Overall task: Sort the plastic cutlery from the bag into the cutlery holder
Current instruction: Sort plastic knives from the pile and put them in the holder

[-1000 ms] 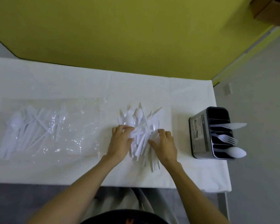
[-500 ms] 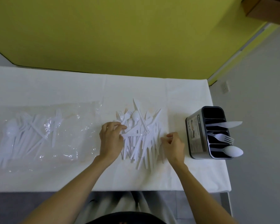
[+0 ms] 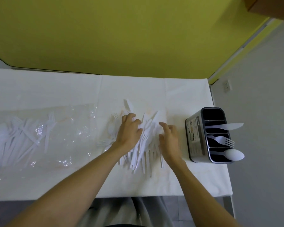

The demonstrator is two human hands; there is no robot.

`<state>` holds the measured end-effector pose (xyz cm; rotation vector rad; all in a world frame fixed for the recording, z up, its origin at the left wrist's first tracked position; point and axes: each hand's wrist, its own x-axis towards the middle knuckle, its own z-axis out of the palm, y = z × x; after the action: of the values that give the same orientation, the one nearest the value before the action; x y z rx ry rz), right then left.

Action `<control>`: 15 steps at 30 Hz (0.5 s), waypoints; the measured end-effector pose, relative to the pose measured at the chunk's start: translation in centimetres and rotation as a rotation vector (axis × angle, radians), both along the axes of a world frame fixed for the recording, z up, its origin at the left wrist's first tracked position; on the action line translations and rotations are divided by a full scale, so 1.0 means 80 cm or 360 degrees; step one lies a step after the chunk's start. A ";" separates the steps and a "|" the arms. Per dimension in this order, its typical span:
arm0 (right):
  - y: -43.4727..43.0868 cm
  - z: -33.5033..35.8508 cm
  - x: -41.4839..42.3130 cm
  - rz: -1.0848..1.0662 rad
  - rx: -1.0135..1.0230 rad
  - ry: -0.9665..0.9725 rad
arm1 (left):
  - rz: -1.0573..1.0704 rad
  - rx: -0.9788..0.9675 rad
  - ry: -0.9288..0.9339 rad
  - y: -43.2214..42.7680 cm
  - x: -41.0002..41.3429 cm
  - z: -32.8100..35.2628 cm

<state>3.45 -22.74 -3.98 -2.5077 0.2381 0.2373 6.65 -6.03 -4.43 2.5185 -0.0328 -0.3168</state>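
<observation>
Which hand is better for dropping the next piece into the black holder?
Probably the right hand. It is at the edge of the cutlery pile nearest the cutlery holder. The left hand rests on the pile's far side, so it would have to reach across.

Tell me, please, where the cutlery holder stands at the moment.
In the head view, the cutlery holder stands at the right end of the table, just right of the right hand and the cutlery pile.

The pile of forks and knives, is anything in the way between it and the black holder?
Nothing visible. Only bare tablecloth lies between the pile and the holder; the right hand is at the pile's holder-side edge.
</observation>
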 end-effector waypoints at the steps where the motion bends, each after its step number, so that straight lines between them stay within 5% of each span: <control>1: 0.003 0.003 0.010 0.0082 -0.0025 0.0009 | 0.0057 -0.0020 -0.0020 0.004 -0.004 -0.002; 5: 0.010 -0.002 0.036 0.0449 -0.0446 -0.0068 | 0.0147 -0.0055 -0.0010 0.014 -0.011 0.000; 9: 0.013 -0.003 0.044 0.0437 -0.0578 -0.0255 | 0.0401 -0.0274 0.0108 0.020 -0.011 0.007; 12: 0.014 0.003 0.042 0.0405 -0.0526 -0.0240 | 0.0551 -0.0415 0.0216 0.026 -0.011 0.011; 15: 0.021 0.010 0.039 0.0293 -0.0129 0.0051 | 0.0617 -0.0456 0.0225 0.032 -0.012 0.013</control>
<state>6.58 -21.04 -3.18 -2.6096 0.0295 0.3486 5.65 -3.48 -3.43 2.1545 0.4302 -0.3043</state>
